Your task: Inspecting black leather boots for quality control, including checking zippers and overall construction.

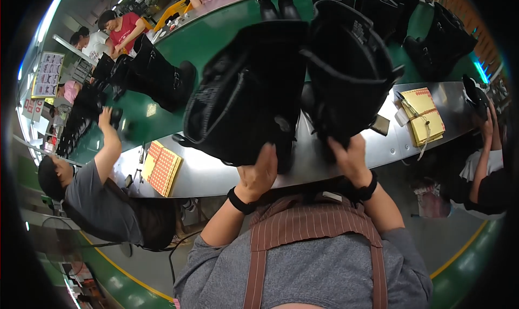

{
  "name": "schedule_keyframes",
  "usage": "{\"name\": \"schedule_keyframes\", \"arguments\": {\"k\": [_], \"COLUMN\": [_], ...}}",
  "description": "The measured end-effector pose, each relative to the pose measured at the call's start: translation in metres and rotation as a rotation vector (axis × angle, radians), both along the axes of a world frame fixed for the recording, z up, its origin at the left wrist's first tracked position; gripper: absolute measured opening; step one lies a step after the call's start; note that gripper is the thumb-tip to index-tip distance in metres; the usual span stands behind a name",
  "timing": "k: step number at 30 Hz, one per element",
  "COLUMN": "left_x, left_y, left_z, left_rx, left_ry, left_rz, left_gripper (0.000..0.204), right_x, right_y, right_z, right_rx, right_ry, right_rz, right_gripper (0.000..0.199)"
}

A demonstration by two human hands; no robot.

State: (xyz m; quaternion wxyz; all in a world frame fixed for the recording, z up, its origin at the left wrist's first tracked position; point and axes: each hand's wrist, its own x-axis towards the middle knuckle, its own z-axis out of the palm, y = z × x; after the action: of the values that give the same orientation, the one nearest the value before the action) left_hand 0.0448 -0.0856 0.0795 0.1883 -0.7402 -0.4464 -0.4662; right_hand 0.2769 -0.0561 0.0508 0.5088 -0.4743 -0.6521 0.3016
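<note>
Head view: left hand [258,171] gripping the lower edge of a black boot [246,92], fingers curled up onto it. Right hand [352,158] clamped on a second black boot [348,65], same grip from below. Both boots held up off the grey metal surface [216,174], side by side and touching, shafts pointing away from the person, filling the centre of the frame. Black wristbands on both wrists; brown striped apron over a grey shirt.

On the surface: orange patterned flat box [162,168] to the left, yellow bundle tied with string [424,114] to the right. Behind it a green conveyor belt [216,38] carries more black boots [157,76]. Co-worker in a grey shirt [97,201] at left, arm reaching up to the belt. Another person's arm at the right edge, partly cut off.
</note>
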Motion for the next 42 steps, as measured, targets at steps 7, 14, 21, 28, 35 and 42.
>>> {"name": "schedule_keyframes", "arguments": {"k": [7,14,21,28,35,42], "left_x": [-0.011,-0.018,-0.01,-0.025,-0.03,-0.024], "left_y": [0.006,-0.002,-0.04,-0.072,-0.058,-0.067], "left_z": [-0.03,0.098,0.178,0.181,0.172,0.192], "left_rx": [0.142,0.548,-0.284,-0.407,-0.321,-0.126], "left_ry": [-0.268,-0.526,0.135,0.067,0.024,-0.022], "left_rz": [-0.012,-0.192,-0.04,-0.277,-0.286,-0.268], "left_gripper": [0.052,0.091,0.036,0.049,0.046,0.049], "right_x": [0.036,0.017,-0.048,-0.077,-0.082,-0.075], "right_y": [-0.002,-0.038,0.014,0.064,0.055,0.055], "right_z": [-0.023,0.003,0.055,0.078,0.108,0.134], "right_rx": [0.042,0.371,0.039,-0.375,0.269,0.26], "right_ry": [0.081,-0.114,0.34,0.072,0.256,0.456], "right_rz": [-0.057,0.163,0.203,0.31,0.14,0.216], "right_gripper": [0.044,0.015,0.034,0.037,0.026,0.02]}}
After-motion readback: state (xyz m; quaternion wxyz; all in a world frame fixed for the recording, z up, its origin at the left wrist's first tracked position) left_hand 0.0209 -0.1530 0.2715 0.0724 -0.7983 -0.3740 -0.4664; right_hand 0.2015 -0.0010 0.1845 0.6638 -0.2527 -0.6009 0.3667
